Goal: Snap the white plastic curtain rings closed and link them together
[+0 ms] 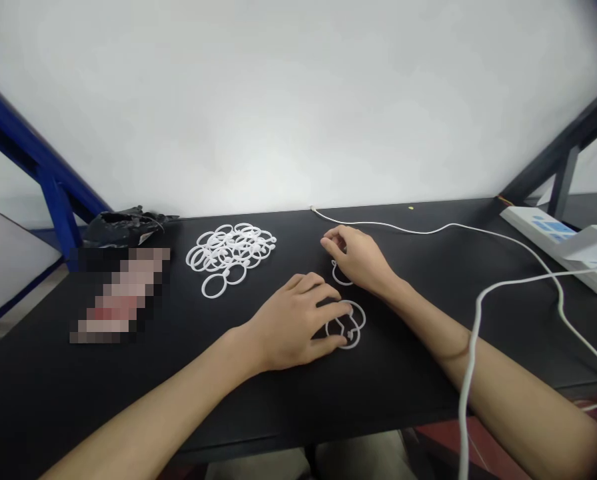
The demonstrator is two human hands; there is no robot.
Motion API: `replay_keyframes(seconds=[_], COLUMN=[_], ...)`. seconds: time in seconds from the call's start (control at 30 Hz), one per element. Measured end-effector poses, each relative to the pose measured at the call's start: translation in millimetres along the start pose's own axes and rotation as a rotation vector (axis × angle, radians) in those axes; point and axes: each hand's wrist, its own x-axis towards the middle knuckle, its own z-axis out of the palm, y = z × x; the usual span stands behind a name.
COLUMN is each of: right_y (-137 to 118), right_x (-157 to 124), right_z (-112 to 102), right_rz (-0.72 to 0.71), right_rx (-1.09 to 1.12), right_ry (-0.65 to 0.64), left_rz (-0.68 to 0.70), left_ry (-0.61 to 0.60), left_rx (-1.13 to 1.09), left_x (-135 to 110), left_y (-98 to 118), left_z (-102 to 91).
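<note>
Left hand (298, 320) was pressed flat on linked rings (348, 327) — light, thin, probably springy; right hand (358, 260) was curled on another ring (339, 277) — best pinched at rim.

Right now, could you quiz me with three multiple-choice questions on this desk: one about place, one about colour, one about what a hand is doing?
1. Where is the pile of rings?
A. left of both hands
B. right of both hands
C. on the power strip

2. What colour is the table?
A. white
B. black
C. red

3. The left hand is
A. lifted high
B. resting on linked rings
C. gripping the cable

Answers:
1 A, the pile lies left of the hands.
2 B, its top is black.
3 B, fingers lie on them.
</note>
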Motion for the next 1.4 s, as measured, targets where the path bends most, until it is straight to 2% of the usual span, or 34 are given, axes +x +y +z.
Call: replay_keyframes(seconds=[0.1, 0.33, 0.43, 0.53, 0.6, 0.7, 0.83, 1.03, 1.13, 1.27, 1.4], right_y=[-1, -6, -12, -19, -23, -29, -34, -34, -33, -33, -34], right_x=[0, -1, -3, -7, -10, -16, -20, -19, -17, -17, -18], right_z=[1, 1, -2, -6, -7, -7, -4, -4, -5, -6, -6], right_rz=[-0.004, -0.029, -0.101, -0.235, -0.322, -0.370, -0.371, -0.310, -0.295, -0.277, -0.319], right_rx=[-0.006, -0.001, 0.030, 0.081, 0.155, 0.268, 0.352, 0.304, 0.267, 0.274, 0.296], right_ry=[-0.008, -0.010, 0.013, 0.029, -0.001, -0.079, -0.128, -0.022, 0.011, -0.014, -0.040], left_rz=[-0.087, -0.241, -0.331, -0.427, -0.461, -0.475, -0.466, -0.573, -0.553, -0.556, -0.577], left_ry=[0.008, 0.123, 0.200, 0.328, 0.417, 0.488, 0.488, 0.422, 0.364, 0.311, 0.288], left_rx=[0.037, 0.033, -0.015, -0.041, -0.046, -0.051, -0.058, -0.078, -0.073, -0.097, -0.122], left_x=[-3, -7, -7, -7, -8, -9, -9, -7, -7, -7, -7], left_y=[-11, -31, -34, -38, -41, -44, -41, -33, -31, -31, -31], left_z=[-0.3, 4.1, 3.2, -1.2, -4.1, -6.5, -7.7, -11.4, -12.5, -13.0, -11.4])
